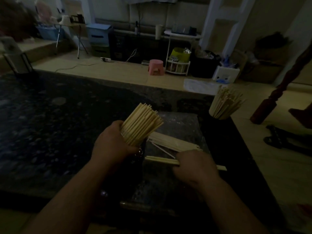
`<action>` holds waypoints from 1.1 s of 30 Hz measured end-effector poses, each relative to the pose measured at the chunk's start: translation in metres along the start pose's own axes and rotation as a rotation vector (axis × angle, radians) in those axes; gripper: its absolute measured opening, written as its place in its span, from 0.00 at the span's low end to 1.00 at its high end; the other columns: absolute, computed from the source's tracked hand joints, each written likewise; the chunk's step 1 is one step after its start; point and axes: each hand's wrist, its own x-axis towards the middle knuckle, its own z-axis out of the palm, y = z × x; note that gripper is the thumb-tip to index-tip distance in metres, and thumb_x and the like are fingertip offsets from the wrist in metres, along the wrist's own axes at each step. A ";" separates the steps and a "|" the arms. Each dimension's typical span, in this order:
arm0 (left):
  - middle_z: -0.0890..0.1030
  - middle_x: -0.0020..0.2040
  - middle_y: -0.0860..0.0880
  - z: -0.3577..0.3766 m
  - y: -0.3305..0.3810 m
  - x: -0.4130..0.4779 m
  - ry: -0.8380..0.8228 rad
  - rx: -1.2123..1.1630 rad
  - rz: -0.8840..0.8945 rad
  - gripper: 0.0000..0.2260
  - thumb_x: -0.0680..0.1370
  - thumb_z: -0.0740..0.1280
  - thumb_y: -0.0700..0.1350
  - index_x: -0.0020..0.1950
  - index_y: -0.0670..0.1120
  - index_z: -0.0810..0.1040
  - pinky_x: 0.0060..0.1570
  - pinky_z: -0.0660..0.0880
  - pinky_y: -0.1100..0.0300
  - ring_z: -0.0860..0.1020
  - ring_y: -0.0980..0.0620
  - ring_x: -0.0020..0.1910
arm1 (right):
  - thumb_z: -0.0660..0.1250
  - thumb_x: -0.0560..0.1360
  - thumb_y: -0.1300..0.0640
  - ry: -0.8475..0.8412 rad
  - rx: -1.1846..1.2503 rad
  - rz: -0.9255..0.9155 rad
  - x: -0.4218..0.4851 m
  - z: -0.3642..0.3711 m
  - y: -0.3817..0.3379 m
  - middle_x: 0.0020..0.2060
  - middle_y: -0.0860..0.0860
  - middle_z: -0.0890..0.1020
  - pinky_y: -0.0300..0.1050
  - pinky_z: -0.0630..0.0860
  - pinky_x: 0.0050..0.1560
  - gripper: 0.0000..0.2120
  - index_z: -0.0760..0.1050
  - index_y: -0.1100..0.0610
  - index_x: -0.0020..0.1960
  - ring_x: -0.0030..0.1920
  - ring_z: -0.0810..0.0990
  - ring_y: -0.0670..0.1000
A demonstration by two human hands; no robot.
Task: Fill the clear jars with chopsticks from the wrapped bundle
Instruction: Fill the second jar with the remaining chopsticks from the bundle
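The left hand (113,141) has its grip closed around the base of a full jar of chopsticks (141,125), tilted so the tips fan up and to the right. In the dim light the clear wall of the jar is hard to make out beneath the fingers. The right hand (194,164) has its grip curled around a small bunch of chopsticks (162,160), held roughly level. The bunch's left end points toward the left hand and a short length sticks out past the right side of the palm.

Seen from the head camera, both hands work over a dark stone slab (177,122) set on a dark patterned surface (50,124). A loose pile of chopsticks (172,142) lies flat on the slab between the two hands, just beyond the right hand. One thin stick (163,150) lies slantwise near it. Whether any wrapping is on the pile cannot be told.

A second jar (222,105), also packed with chopsticks, stands upright near the far right corner of the surface, well apart from the hands. On the floor beyond sits a pink stool (156,67).
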 end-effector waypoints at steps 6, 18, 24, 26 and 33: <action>0.74 0.61 0.48 0.003 0.004 -0.004 -0.016 0.123 0.055 0.43 0.58 0.81 0.53 0.69 0.49 0.67 0.57 0.74 0.50 0.74 0.49 0.58 | 0.55 0.79 0.43 0.412 0.071 0.007 -0.005 -0.020 -0.002 0.41 0.50 0.79 0.46 0.61 0.35 0.13 0.67 0.50 0.41 0.42 0.78 0.55; 0.71 0.63 0.53 0.010 0.007 -0.009 -0.148 0.210 0.193 0.41 0.60 0.80 0.53 0.69 0.55 0.64 0.54 0.73 0.56 0.73 0.53 0.57 | 0.55 0.79 0.46 0.917 0.425 -0.032 0.007 -0.016 0.006 0.41 0.54 0.72 0.42 0.64 0.32 0.18 0.74 0.58 0.41 0.34 0.71 0.53; 0.74 0.60 0.55 0.012 0.004 -0.007 -0.124 0.246 0.224 0.40 0.60 0.79 0.55 0.67 0.56 0.65 0.54 0.72 0.57 0.75 0.54 0.56 | 0.59 0.80 0.51 1.055 0.868 -0.055 0.009 -0.033 0.001 0.39 0.50 0.77 0.39 0.74 0.46 0.10 0.76 0.46 0.43 0.42 0.77 0.45; 0.74 0.59 0.56 0.013 0.003 -0.007 -0.116 0.268 0.230 0.40 0.59 0.78 0.56 0.67 0.57 0.64 0.54 0.72 0.57 0.75 0.54 0.56 | 0.61 0.80 0.50 1.014 1.123 -0.010 0.008 -0.036 -0.009 0.33 0.50 0.81 0.47 0.79 0.41 0.11 0.76 0.44 0.41 0.37 0.82 0.50; 0.75 0.58 0.56 0.015 0.003 -0.007 -0.133 0.257 0.228 0.40 0.59 0.78 0.55 0.67 0.57 0.64 0.53 0.74 0.55 0.75 0.54 0.54 | 0.62 0.80 0.56 0.662 1.528 0.140 0.010 -0.026 -0.023 0.24 0.53 0.80 0.44 0.79 0.29 0.12 0.76 0.57 0.39 0.26 0.80 0.50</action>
